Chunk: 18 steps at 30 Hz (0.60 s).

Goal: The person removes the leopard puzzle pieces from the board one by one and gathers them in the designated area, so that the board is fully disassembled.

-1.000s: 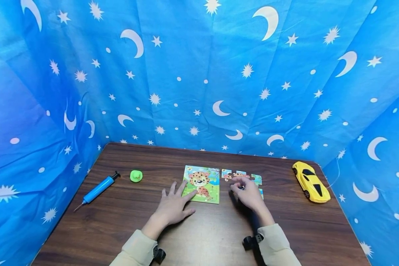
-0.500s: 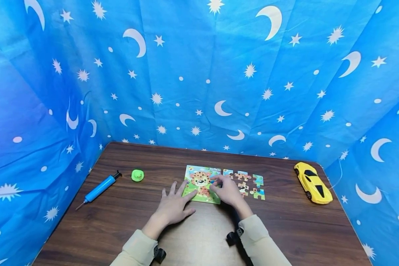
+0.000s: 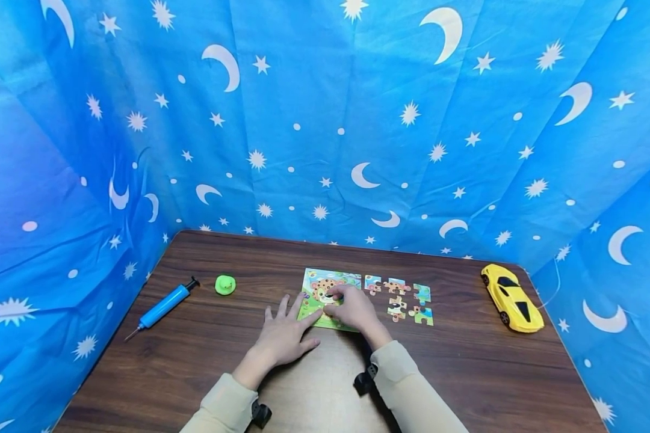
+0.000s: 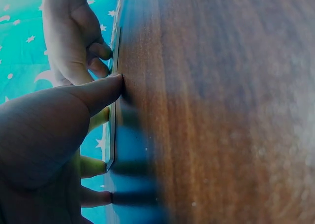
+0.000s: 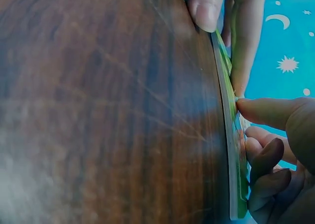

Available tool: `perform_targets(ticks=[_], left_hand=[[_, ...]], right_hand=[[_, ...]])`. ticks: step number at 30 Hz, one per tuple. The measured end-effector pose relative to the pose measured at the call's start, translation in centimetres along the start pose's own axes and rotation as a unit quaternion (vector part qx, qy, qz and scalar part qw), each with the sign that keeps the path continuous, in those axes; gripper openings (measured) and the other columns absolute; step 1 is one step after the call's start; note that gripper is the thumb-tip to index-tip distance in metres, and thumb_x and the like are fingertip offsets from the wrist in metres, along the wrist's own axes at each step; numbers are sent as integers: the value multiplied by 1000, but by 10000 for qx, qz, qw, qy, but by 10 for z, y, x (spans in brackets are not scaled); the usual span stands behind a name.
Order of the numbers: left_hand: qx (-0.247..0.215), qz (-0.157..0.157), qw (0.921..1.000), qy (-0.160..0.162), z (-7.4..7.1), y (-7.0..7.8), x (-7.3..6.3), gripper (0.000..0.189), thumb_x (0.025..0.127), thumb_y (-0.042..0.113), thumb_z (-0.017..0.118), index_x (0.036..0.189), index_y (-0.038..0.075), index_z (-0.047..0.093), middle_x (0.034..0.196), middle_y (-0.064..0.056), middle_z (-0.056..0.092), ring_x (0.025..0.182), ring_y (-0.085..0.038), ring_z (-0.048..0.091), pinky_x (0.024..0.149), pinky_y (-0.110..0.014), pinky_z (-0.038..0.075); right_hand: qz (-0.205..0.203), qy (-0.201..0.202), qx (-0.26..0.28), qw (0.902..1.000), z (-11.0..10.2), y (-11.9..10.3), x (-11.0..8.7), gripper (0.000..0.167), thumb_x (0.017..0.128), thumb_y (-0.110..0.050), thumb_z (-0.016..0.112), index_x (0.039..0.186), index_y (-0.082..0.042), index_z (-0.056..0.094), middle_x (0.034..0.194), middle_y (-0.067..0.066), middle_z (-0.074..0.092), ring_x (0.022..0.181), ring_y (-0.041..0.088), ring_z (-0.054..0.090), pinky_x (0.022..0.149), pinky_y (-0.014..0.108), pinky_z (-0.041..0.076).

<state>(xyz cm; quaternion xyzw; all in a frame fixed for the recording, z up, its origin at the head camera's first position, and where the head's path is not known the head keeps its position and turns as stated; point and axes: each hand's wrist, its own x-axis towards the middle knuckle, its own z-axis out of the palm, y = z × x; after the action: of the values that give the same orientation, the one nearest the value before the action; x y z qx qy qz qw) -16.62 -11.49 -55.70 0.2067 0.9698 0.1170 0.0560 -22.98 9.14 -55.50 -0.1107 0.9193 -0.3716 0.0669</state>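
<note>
A square puzzle board (image 3: 309,279) with a cartoon leopard on green lies mid-table. My left hand (image 3: 281,337) rests at its lower left, fingers spread, a few of them on the board's edge. My right hand (image 3: 354,310) is over the board's middle, thumb and curled fingers pinching a puzzle piece (image 5: 224,61), mostly hidden by the fingers. In the right wrist view, the thumb tip touches the thin stack at the board's surface. Right of the board lie several loose jigsaw pieces (image 3: 396,308), spaced apart in two rows.
A blue hand pump (image 3: 165,305) lies at the table's left, beside a green rubber duck (image 3: 225,285). To the far right stands a yellow toy car (image 3: 511,299). Blue star-and-moon cloth (image 3: 303,78) hangs behind the wooden table (image 3: 238,252).
From over the loose pieces, my right hand has moved left onto the board, uncovering the pieces on the right. My left hand has stayed in place.
</note>
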Motion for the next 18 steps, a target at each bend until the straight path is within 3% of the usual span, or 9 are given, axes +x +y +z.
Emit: perform_targets(ticks=[18], left_hand=[[140,21,9999,32,2,-2,1,64,100,61,59,158,39,45,170,-17,21,150,-53,21,104,-83,27]], right_hand=[[-170,-167,-131,9996,2,-4,5,32,89,-17,82,120,-13,76,107,2,69,95,20,65,79,42,54]])
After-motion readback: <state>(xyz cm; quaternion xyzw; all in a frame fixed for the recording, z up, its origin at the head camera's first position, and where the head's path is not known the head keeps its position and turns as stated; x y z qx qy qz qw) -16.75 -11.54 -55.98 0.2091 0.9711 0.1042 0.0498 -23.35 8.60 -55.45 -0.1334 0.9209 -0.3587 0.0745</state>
